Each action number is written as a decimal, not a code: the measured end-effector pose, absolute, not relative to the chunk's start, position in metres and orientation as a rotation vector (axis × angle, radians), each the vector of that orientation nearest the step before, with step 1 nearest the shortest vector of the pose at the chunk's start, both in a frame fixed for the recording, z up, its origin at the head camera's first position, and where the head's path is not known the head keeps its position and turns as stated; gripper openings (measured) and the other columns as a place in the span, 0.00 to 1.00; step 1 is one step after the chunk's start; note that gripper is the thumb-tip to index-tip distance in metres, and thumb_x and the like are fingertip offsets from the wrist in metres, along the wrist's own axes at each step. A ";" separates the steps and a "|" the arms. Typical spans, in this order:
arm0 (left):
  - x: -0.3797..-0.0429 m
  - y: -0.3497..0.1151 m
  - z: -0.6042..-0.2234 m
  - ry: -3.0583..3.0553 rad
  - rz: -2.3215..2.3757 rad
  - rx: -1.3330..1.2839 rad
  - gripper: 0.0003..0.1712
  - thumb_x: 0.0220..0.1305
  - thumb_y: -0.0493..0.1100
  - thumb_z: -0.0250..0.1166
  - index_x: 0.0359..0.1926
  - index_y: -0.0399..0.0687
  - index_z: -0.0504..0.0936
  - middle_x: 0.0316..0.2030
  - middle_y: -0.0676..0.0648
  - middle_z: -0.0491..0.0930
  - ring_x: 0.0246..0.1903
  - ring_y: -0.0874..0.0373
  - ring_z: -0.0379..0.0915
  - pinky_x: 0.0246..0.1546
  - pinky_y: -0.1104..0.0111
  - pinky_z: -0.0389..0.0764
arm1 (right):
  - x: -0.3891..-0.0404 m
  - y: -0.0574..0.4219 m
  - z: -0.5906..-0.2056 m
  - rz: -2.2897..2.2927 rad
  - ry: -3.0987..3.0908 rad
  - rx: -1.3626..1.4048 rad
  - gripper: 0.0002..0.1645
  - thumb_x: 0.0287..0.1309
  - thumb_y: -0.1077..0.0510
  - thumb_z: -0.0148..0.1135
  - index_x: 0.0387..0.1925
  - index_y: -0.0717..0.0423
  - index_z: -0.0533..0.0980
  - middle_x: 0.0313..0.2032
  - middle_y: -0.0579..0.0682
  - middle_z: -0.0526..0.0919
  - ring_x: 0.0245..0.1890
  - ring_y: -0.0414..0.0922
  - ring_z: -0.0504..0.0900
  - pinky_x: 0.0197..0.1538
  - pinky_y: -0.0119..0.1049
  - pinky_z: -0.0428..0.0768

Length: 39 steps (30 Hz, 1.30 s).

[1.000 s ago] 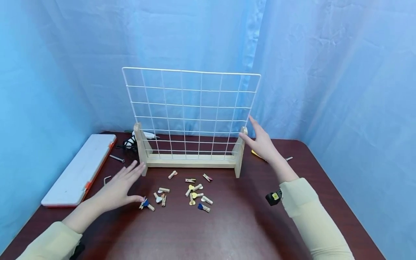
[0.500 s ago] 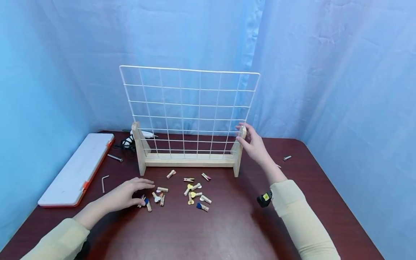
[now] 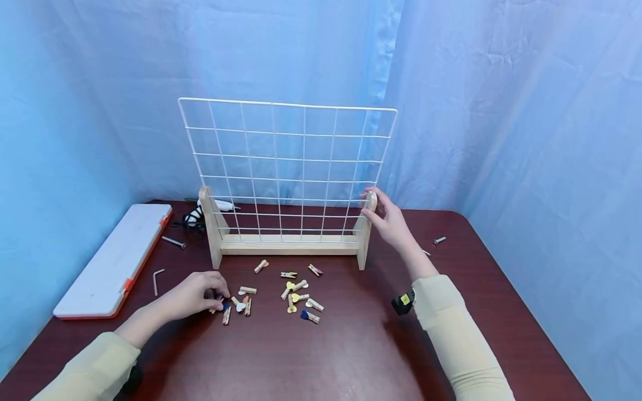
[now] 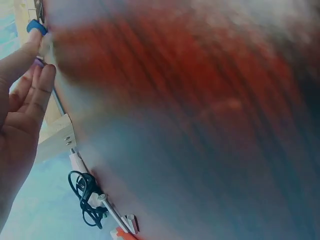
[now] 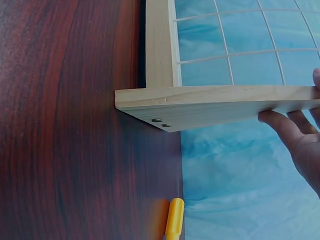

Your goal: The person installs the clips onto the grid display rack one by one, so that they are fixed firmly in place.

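Note:
A white wire grid stands in a wooden stand with two side pieces. My right hand grips the top of its right side piece, thumb in front and fingers behind. My left hand pinches a small wooden clothespin with a purple patch, at the left end of the scattered clothespins; the fingers partly hide it. Just beside the thumb lies a clothespin with a blue heart. More heart clothespins, with yellow, white and orange hearts, lie before the stand.
A white case with orange latches lies at the left. Near it are a hex key, a bolt and a white glue gun with black cord. Right of the stand lie another bolt and a yellow handle.
My right hand has moved onto the stand's right side piece and taken hold of it. The left hand has come down to the clothespins, its fingers closing round one; the blue-heart clothespin beside it has turned.

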<state>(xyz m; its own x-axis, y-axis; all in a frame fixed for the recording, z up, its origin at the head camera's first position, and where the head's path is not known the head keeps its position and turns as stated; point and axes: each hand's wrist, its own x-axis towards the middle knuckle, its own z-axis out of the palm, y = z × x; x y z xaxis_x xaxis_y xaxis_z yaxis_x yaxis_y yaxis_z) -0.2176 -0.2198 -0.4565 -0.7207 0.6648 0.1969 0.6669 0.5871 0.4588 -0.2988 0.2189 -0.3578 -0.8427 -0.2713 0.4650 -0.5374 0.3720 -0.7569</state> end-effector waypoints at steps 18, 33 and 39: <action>-0.224 -0.224 -0.432 -2.676 -0.951 -0.742 0.11 0.40 0.43 0.73 0.28 0.54 0.80 0.21 0.62 0.77 0.22 0.70 0.71 0.23 0.75 0.73 | -0.297 0.217 -0.361 1.442 -2.378 0.722 0.27 0.58 0.63 0.54 0.59 0.57 0.61 0.49 0.59 0.74 0.50 0.52 0.75 0.50 0.44 0.74; -0.252 -0.246 -0.348 -2.168 -1.646 -0.040 0.14 0.47 0.43 0.70 0.34 0.37 0.82 0.21 0.60 0.82 0.23 0.70 0.78 0.26 0.80 0.75 | -0.300 0.215 -0.359 1.460 -2.377 0.724 0.28 0.58 0.63 0.54 0.60 0.55 0.61 0.50 0.59 0.74 0.50 0.53 0.75 0.50 0.45 0.74; -0.271 -0.245 -0.335 -1.769 -1.915 0.212 0.07 0.41 0.38 0.72 0.27 0.42 0.86 0.18 0.56 0.81 0.21 0.66 0.78 0.18 0.80 0.73 | -0.301 0.213 -0.359 1.449 -2.378 0.738 0.28 0.58 0.64 0.54 0.60 0.55 0.61 0.50 0.64 0.73 0.50 0.55 0.74 0.49 0.48 0.74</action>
<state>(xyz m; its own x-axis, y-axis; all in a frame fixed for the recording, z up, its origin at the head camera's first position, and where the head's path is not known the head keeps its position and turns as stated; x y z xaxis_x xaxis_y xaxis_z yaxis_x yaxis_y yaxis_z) -0.2712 -0.2452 -0.3346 -0.8525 -0.4700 0.2288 0.2651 -0.0116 0.9641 -0.3009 0.2129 -0.3589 -0.8370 -0.2864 0.4662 -0.5456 0.3733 -0.7503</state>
